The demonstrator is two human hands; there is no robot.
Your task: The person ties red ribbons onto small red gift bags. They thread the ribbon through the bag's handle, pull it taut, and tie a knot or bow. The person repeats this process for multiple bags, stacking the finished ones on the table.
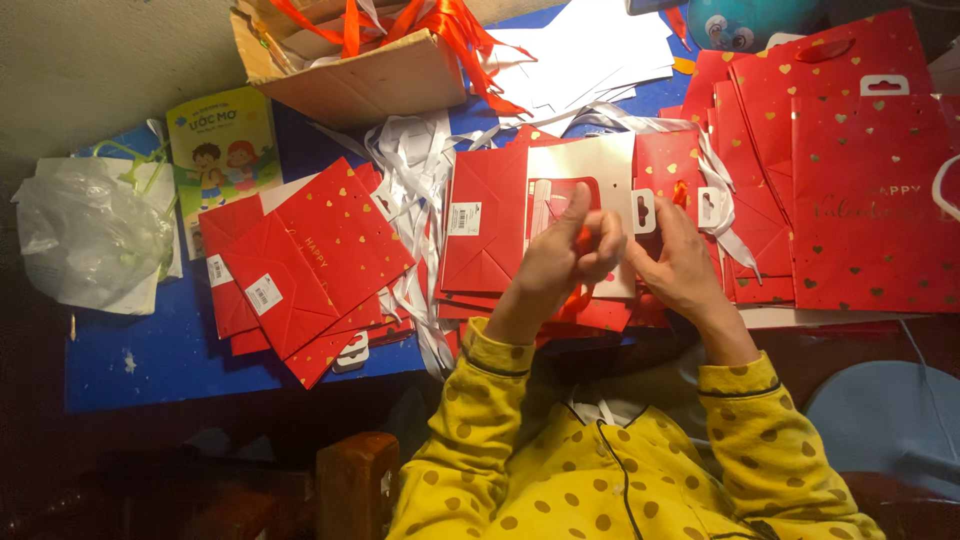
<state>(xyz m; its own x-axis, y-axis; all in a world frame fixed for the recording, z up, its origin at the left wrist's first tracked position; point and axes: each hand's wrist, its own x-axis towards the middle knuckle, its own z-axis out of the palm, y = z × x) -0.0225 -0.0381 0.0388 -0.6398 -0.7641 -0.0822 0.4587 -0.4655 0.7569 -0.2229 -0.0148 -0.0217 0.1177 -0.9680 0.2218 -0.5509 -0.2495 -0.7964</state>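
My left hand (563, 260) and my right hand (672, 262) meet over a flat red paper gift bag (560, 170) whose white inner flap faces up. The left thumb and fingers pinch something small at the bag's top edge, beside a white tag (643, 211); I cannot tell exactly what is pinched. My right hand's fingers press on the bag next to it. A strip of orange ribbon (575, 300) shows under my left wrist. Both sleeves are yellow with brown dots.
A pile of folded red bags (305, 265) lies to the left, finished red bags with gold hearts (860, 180) to the right. White ribbons (410, 160), a cardboard box with orange ribbon (370, 60), white sheets (590, 50), a clear plastic bag (90, 235) and a children's booklet (222, 150) lie around on the blue table (150, 350).
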